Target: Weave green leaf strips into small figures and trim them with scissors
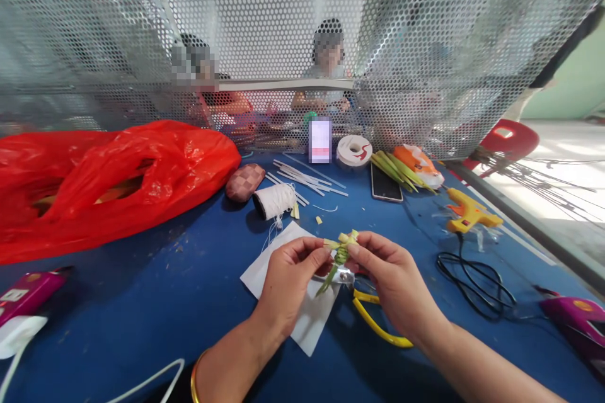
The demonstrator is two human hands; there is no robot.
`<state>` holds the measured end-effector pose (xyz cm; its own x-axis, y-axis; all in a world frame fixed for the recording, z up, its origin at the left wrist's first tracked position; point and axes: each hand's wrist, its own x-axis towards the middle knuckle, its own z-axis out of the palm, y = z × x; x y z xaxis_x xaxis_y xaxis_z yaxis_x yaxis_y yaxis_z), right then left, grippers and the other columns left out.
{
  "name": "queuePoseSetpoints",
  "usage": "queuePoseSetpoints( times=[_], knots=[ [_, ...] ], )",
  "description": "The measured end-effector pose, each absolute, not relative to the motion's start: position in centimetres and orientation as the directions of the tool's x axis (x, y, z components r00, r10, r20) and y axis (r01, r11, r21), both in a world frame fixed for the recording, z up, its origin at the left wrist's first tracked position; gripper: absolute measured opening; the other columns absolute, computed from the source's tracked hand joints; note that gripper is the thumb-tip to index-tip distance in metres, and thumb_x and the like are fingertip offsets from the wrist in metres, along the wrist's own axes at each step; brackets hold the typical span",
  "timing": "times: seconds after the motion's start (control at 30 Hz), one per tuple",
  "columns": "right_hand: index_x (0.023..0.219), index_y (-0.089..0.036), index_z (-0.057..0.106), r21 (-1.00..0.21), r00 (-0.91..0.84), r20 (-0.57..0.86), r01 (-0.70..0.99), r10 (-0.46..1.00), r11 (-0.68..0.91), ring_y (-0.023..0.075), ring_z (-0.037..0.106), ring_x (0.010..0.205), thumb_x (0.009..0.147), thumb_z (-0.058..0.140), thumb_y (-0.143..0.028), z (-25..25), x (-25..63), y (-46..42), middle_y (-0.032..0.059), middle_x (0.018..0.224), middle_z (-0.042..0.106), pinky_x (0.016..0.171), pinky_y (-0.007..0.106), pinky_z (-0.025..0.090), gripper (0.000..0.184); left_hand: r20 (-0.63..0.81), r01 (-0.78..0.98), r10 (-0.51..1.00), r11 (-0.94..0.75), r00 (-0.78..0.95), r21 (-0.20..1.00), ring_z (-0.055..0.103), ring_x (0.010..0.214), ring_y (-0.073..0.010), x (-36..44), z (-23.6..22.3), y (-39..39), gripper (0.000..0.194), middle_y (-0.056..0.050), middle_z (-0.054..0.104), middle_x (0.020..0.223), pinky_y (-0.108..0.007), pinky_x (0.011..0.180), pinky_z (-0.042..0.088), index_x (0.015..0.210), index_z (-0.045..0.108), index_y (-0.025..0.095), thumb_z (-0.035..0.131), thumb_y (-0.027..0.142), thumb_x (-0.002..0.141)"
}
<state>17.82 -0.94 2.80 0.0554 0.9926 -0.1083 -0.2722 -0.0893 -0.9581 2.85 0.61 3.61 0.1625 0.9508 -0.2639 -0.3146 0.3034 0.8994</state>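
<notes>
Just below the centre of the frame, we are pinching a small woven green-leaf piece (341,255) between both hands, fingertips closed on it. Its long axis is slanting from upper right to lower left, the loose tail pointing down. Our right hand (399,277) is gripping nearer its knotted body; our left hand (288,277) is holding a pale side strip. White paper (307,332) and yellow-handled scissors (378,328) are lying beneath.

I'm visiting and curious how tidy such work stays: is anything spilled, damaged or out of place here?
Nothing looks plainly damaged. The white thread spool lies on its side, thread trailing loose; the white paper sheet sits askew; small pale-green scraps litter the blue tabletop, which looks untidy.
</notes>
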Motion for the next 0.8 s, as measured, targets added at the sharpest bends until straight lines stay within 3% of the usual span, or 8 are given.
queuePoseSetpoints(
  times=[0.53,0.8],
  knots=[
    [0.083,-0.019,0.072,-0.953,0.091,-0.101,-0.294,0.991,-0.071,0.0117,0.054,0.065,0.073,0.079,-0.037,2.45,17.76,-0.97,-0.0009,0.071,0.064,0.064,0.024,0.044,0.022,-0.233,-0.326,0.951,0.291,0.203,0.900,0.060,0.068,-0.0130,2.65,3.39,0.45,0.011,-0.003,0.067,0.073,-0.025,0.069,0.046,0.077,0.067,0.015,0.072,0.024,0.073],
    [0.086,-0.020,0.074,-0.955,0.090,-0.102,-0.288,0.991,-0.072,0.0124,0.058,0.065,0.071,0.080,-0.038,2.61,17.75,-0.93,0.0005,0.076,0.070,0.066,0.026,0.047,0.024,-0.247,-0.335,0.926,0.338,0.284,0.879,0.061,0.069,-0.0132,3.22,3.88,0.37,0.024,-0.005,0.071,0.082,-0.026,0.069,0.047,0.085,0.074,0.015,0.081,0.026,0.065]
  ],
)
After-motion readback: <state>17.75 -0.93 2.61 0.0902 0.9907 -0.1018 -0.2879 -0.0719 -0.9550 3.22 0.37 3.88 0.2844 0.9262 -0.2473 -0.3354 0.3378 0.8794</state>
